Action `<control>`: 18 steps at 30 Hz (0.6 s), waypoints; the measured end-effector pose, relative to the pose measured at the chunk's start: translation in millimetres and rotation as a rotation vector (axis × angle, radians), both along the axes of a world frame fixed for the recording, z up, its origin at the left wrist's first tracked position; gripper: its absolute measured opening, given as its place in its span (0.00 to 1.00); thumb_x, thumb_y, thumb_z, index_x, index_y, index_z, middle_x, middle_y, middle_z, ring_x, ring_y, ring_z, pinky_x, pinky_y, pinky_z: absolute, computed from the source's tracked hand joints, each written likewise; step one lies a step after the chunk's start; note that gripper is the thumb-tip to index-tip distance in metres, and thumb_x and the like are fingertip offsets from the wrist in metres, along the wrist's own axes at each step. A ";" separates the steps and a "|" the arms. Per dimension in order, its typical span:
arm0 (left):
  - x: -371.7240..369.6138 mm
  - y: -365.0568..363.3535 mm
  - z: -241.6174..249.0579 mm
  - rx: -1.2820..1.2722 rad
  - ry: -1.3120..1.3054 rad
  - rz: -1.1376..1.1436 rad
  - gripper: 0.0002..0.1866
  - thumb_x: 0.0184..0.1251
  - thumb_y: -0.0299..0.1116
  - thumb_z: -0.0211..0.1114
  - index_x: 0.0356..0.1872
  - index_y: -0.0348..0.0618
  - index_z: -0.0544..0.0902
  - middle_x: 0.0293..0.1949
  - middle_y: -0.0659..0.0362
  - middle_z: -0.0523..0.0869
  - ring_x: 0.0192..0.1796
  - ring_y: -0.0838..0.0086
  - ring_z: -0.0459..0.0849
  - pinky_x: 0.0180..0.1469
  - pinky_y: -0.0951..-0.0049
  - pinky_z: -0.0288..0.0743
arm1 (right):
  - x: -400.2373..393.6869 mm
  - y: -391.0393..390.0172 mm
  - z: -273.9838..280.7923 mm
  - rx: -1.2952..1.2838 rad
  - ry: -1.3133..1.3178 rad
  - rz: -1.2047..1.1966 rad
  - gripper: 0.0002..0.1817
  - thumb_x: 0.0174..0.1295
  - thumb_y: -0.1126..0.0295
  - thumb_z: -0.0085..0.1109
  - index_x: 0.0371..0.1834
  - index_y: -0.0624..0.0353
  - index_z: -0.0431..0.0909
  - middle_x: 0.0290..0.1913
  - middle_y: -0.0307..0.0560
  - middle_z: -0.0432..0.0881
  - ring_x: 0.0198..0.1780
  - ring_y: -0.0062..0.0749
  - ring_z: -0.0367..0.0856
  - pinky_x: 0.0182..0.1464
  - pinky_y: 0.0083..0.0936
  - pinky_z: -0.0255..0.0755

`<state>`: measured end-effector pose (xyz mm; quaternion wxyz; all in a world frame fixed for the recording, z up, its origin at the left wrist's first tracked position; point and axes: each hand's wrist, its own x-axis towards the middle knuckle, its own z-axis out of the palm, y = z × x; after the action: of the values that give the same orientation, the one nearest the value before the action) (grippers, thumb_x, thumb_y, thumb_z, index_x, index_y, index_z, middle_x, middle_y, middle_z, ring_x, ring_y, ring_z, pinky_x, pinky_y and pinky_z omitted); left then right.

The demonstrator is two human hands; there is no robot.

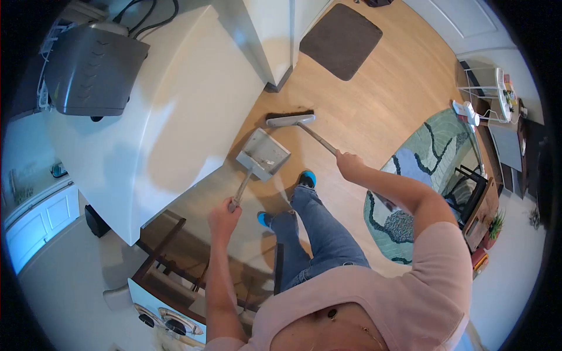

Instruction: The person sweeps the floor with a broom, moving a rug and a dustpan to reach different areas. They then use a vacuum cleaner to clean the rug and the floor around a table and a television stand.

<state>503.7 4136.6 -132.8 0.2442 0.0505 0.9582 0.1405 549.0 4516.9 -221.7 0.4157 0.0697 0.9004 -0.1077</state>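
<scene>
My left hand [224, 220] is wrapped round the handle of a grey long-handled dustpan [281, 155], which rests on the wooden floor with its open side away from the handle. Bits of dirt lie inside the pan. My right hand [350, 165] grips the pole of a broom [291, 120]. The broom's grey head with dark bristles is on the floor just beyond the dustpan, apart from it. Part of each handle is covered by my fingers.
On the left a white counter [193, 111] carries a dark grey toaster [96, 70]. A wall end [275, 47] juts out ahead. A dark mat [342, 41] lies farther off, and a green patterned rug [433, 146] on the right. A chair [158, 251] stands lower left.
</scene>
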 end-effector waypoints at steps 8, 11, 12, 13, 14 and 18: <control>41.1 -22.8 5.5 -0.050 -0.013 0.208 0.15 0.46 0.41 0.61 0.39 0.54 0.79 0.19 0.52 0.79 0.24 0.57 0.78 0.28 0.63 0.72 | -45.1 -56.1 -80.1 0.014 0.172 -0.125 0.17 0.56 0.71 0.45 0.50 0.60 0.64 0.35 0.55 0.76 0.38 0.45 0.78 0.36 0.33 0.74; 50.6 -34.2 -0.2 -0.020 0.027 0.187 0.15 0.47 0.41 0.61 0.39 0.53 0.79 0.19 0.53 0.78 0.23 0.58 0.78 0.27 0.63 0.71 | -3.6 -48.8 -87.9 -0.041 0.109 -0.289 0.17 0.56 0.72 0.44 0.51 0.57 0.64 0.35 0.53 0.76 0.38 0.43 0.78 0.34 0.32 0.74; 50.0 -34.5 -1.8 0.014 0.050 0.176 0.15 0.47 0.41 0.61 0.39 0.52 0.79 0.18 0.53 0.78 0.23 0.58 0.78 0.27 0.63 0.71 | 23.2 -30.7 -115.7 -0.004 0.188 -0.149 0.18 0.57 0.72 0.44 0.52 0.56 0.64 0.36 0.54 0.76 0.37 0.42 0.78 0.34 0.31 0.75; 49.8 -35.6 0.0 0.015 0.026 0.186 0.15 0.48 0.40 0.61 0.39 0.52 0.79 0.18 0.53 0.78 0.23 0.58 0.78 0.27 0.63 0.71 | 27.7 -17.9 -86.5 0.013 0.105 -0.117 0.17 0.58 0.71 0.41 0.52 0.54 0.64 0.37 0.54 0.75 0.39 0.43 0.78 0.35 0.35 0.74; 49.3 -37.0 1.9 0.017 0.004 0.194 0.15 0.48 0.40 0.61 0.39 0.52 0.79 0.19 0.53 0.78 0.23 0.59 0.78 0.27 0.64 0.71 | 29.3 -5.1 -46.5 0.031 0.023 -0.088 0.17 0.59 0.70 0.39 0.53 0.52 0.64 0.39 0.54 0.75 0.40 0.44 0.78 0.36 0.38 0.74; 44.5 -44.0 12.0 -0.001 -0.115 0.237 0.15 0.49 0.39 0.61 0.39 0.51 0.79 0.20 0.53 0.79 0.25 0.59 0.78 0.28 0.65 0.70 | 80.6 59.4 26.2 0.183 0.016 0.003 0.25 0.57 0.75 0.40 0.60 0.47 0.56 0.37 0.51 0.74 0.37 0.45 0.78 0.35 0.37 0.74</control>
<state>548.2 4092.7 -120.8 0.2805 -0.0714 0.9419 0.1705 629.6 4576.3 -195.5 0.4007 0.1051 0.9098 -0.0247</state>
